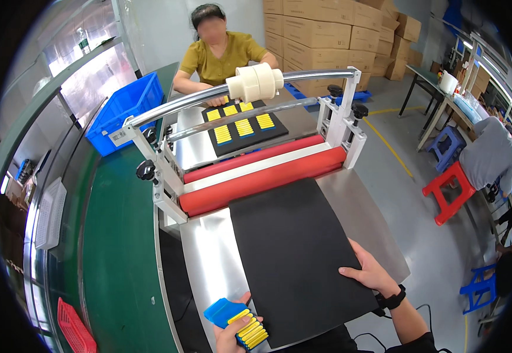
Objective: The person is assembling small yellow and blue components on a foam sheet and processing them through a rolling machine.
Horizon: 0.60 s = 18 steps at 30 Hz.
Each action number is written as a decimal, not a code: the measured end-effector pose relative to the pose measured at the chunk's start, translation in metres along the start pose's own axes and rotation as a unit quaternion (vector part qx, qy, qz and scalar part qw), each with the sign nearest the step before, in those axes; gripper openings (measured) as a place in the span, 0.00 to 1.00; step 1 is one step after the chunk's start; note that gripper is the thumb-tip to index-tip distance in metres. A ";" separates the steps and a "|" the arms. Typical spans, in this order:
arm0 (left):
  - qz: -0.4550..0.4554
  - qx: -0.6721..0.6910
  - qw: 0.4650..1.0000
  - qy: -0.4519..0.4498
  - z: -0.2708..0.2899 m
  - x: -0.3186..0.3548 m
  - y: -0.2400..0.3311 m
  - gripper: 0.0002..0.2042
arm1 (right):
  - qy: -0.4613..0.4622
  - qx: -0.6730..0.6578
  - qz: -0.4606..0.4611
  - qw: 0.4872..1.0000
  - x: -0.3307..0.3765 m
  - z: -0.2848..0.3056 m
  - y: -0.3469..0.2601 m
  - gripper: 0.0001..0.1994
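My left hand [230,337] is closed around a stack of blue-and-yellow strips [252,333] at the near left corner of a black sheet [297,259]. Blue flat ends of the stack stick out past my fingers on the far side. The sheet lies on a shiny metal plate, its far edge close to the red roller [268,183] of a roller machine. At the sheet's right edge my right hand [375,272] grips it, thumb on top and the other fingers along the edge, partly hidden.
Beyond the rollers, a person [223,56] handles a black board [256,139] bearing rows of yellow strips. A blue crate [125,115] stands on the green table [117,247] at left. A red basket [75,327] is at lower left; a red stool [449,191] and stacked cartons [318,35] are at right and back.
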<state>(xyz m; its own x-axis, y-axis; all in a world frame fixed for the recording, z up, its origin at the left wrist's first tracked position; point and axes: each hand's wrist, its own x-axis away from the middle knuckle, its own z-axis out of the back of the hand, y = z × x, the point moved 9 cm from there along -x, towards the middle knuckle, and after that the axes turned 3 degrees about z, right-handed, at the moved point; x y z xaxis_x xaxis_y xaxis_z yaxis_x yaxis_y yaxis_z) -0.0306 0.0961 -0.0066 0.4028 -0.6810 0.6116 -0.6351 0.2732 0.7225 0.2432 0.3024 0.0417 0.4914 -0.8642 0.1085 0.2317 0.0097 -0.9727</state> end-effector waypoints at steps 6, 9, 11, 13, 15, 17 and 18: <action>0.126 0.119 0.984 -0.030 0.015 0.009 -0.027 0.12 | 0.032 0.165 -0.054 0.984 0.006 0.001 -0.040 0.30; 0.116 0.135 0.982 -0.058 0.019 0.017 -0.020 0.12 | 0.092 0.460 0.096 0.878 0.020 -0.003 -0.075 0.28; 0.100 0.127 0.983 -0.090 0.010 0.028 -0.007 0.11 | 0.069 0.451 0.139 0.879 0.026 -0.018 -0.095 0.28; 0.113 0.102 0.987 -0.053 0.009 0.045 0.003 0.12 | 0.044 0.443 0.176 0.878 0.037 -0.041 -0.124 0.28; 0.111 0.107 0.986 -0.068 0.010 0.049 0.000 0.14 | 0.071 0.106 0.136 0.982 0.038 -0.056 -0.148 0.28; 0.114 0.111 0.982 -0.097 0.007 0.051 -0.003 0.15 | 0.098 0.062 0.182 0.976 0.042 -0.066 -0.168 0.29; 0.116 0.116 0.980 -0.112 0.007 0.052 -0.005 0.16 | 0.084 0.051 0.205 0.974 0.043 -0.073 -0.175 0.28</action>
<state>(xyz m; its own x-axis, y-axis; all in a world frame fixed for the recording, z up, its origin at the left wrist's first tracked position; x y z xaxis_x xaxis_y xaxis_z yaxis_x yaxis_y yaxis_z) -0.0113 0.0548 0.0190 0.0913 -0.7581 0.6457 -0.8362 0.2938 0.4631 0.1627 0.2268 0.2017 0.4171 -0.8472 -0.3290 0.1317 0.4145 -0.9005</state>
